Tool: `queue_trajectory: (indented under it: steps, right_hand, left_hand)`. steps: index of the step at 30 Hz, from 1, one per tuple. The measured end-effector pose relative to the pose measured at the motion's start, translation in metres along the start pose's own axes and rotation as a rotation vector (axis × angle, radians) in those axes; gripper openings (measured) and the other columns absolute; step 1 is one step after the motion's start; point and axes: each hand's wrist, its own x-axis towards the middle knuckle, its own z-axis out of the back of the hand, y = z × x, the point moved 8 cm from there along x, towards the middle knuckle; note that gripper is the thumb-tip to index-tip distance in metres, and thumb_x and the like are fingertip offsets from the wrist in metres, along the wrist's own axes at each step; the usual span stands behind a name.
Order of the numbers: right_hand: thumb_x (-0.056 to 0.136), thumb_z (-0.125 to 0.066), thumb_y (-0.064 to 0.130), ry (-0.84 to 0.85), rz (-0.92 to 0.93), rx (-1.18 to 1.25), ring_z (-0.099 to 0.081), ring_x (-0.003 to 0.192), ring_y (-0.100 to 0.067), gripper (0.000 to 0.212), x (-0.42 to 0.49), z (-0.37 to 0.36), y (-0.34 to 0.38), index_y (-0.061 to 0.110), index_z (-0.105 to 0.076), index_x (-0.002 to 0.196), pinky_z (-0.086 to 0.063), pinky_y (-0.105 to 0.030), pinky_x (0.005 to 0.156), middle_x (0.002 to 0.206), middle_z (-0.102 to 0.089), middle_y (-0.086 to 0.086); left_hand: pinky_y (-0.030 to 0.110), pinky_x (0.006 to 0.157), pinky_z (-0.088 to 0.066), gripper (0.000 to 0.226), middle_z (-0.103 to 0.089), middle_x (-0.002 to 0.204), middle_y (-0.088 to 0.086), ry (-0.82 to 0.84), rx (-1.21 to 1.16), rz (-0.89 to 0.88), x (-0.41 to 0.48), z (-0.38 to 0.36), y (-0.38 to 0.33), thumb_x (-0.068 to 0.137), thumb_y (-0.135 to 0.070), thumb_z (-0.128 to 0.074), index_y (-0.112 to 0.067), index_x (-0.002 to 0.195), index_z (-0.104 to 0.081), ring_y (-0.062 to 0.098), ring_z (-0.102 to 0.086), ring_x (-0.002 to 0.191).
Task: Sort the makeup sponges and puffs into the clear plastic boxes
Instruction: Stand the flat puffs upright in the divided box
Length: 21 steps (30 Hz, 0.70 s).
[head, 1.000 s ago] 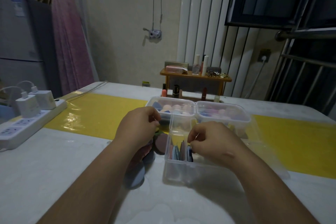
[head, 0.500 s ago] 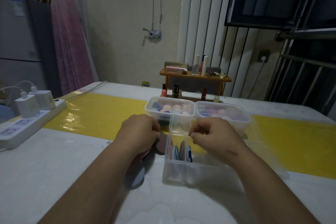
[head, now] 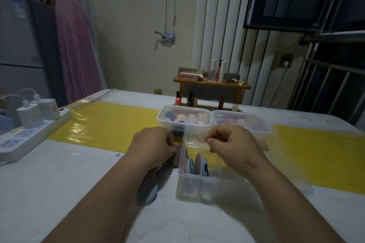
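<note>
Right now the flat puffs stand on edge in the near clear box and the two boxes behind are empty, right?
Not empty: the head view shows the rear left box and rear right box holding sponges. The flat puffs do stand on edge in the near box.

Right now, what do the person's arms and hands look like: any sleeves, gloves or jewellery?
The left forearm and right forearm are bare to the frame's bottom edge; no sleeve shows. The left hand and right hand wear no gloves, and no ring, watch or bracelet is visible. The right thumbnail looks short and unpainted.
</note>
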Motion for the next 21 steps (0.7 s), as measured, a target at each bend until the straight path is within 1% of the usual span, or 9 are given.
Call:
queue_trajectory:
  steps: [2,4,7,10,11,13,15,19,21]
  right_hand:
    - [0.092,-0.060,0.019,0.000,0.002,0.004,-0.063,0.080,-0.008,0.017,0.000,0.000,0.001,0.032,-0.068,0.084,-0.054,-0.028,0.072,0.082,-0.067,0.010]
    - [0.092,-0.060,0.021,0.002,0.008,0.006,-0.064,0.080,-0.008,0.016,0.000,-0.001,0.001,0.032,-0.068,0.084,-0.056,-0.030,0.074,0.082,-0.067,0.011]
    - [0.092,-0.060,0.021,-0.004,0.008,0.014,-0.064,0.080,-0.008,0.015,0.000,-0.001,0.000,0.032,-0.069,0.085,-0.057,-0.031,0.075,0.082,-0.067,0.011]
    - [0.092,-0.060,0.021,-0.015,0.010,0.015,-0.063,0.078,-0.007,0.017,0.000,0.000,0.000,0.032,-0.069,0.083,-0.054,-0.028,0.072,0.079,-0.067,0.012]
    - [0.091,-0.060,0.020,-0.018,0.009,0.017,-0.063,0.078,-0.007,0.017,0.001,0.000,-0.001,0.032,-0.069,0.083,-0.053,-0.027,0.071,0.079,-0.067,0.012]
    - [0.092,-0.060,0.020,-0.018,0.006,0.020,-0.062,0.078,-0.007,0.016,0.001,0.000,-0.001,0.030,-0.070,0.085,-0.052,-0.026,0.070,0.079,-0.066,0.011]
    - [0.092,-0.060,0.020,-0.019,0.008,0.020,-0.062,0.077,-0.006,0.016,0.001,-0.001,-0.001,0.030,-0.069,0.085,-0.051,-0.025,0.069,0.078,-0.066,0.012]
    - [0.092,-0.060,0.020,-0.029,0.003,0.030,-0.063,0.078,-0.007,0.017,0.002,0.000,-0.003,0.033,-0.068,0.083,-0.052,-0.026,0.070,0.079,-0.067,0.012]
    - [0.092,-0.060,0.021,-0.037,0.003,0.032,-0.063,0.079,-0.007,0.017,0.002,0.000,-0.004,0.033,-0.068,0.083,-0.055,-0.030,0.072,0.080,-0.067,0.012]
  left_hand:
    - [0.032,0.068,-0.046,0.016,-0.063,0.071,-0.008,-0.012,-0.125,0.055,0.001,0.003,0.005,0.084,-0.035,-0.068,-0.027,0.070,-0.063,0.013,-0.059,0.074]
    - [0.034,0.068,-0.053,0.015,-0.065,0.066,-0.005,-0.038,-0.258,0.098,0.000,0.007,0.008,0.080,-0.030,-0.069,-0.025,0.068,-0.065,0.015,-0.062,0.070]
    - [0.034,0.064,-0.053,0.012,-0.066,0.067,-0.003,-0.093,-0.342,0.131,-0.002,0.014,0.011,0.079,-0.024,-0.069,-0.023,0.068,-0.064,0.018,-0.064,0.070]
    - [0.037,0.062,-0.056,0.011,-0.066,0.066,-0.003,-0.157,-0.417,0.164,-0.002,0.019,0.015,0.077,-0.020,-0.068,-0.024,0.067,-0.064,0.020,-0.065,0.068]
    - [0.035,0.060,-0.054,0.011,-0.066,0.066,-0.003,-0.175,-0.434,0.175,-0.002,0.021,0.017,0.077,-0.020,-0.068,-0.024,0.068,-0.064,0.019,-0.065,0.069]
    - [0.028,0.056,-0.044,0.010,-0.064,0.071,-0.006,-0.208,-0.398,0.184,-0.003,0.025,0.017,0.079,-0.020,-0.067,-0.025,0.072,-0.065,0.015,-0.061,0.073]
    - [0.026,0.053,-0.037,0.007,-0.063,0.074,-0.006,-0.247,-0.396,0.190,-0.004,0.030,0.017,0.080,-0.021,-0.067,-0.024,0.075,-0.065,0.012,-0.057,0.072]
    - [0.030,0.059,-0.045,0.005,-0.065,0.074,-0.007,-0.326,-0.503,0.182,-0.006,0.036,0.020,0.078,-0.024,-0.070,-0.024,0.074,-0.066,0.014,-0.059,0.073]
    - [0.027,0.058,-0.043,0.003,-0.066,0.076,-0.008,-0.356,-0.543,0.161,-0.007,0.038,0.019,0.080,-0.024,-0.070,-0.024,0.078,-0.069,0.012,-0.060,0.076]
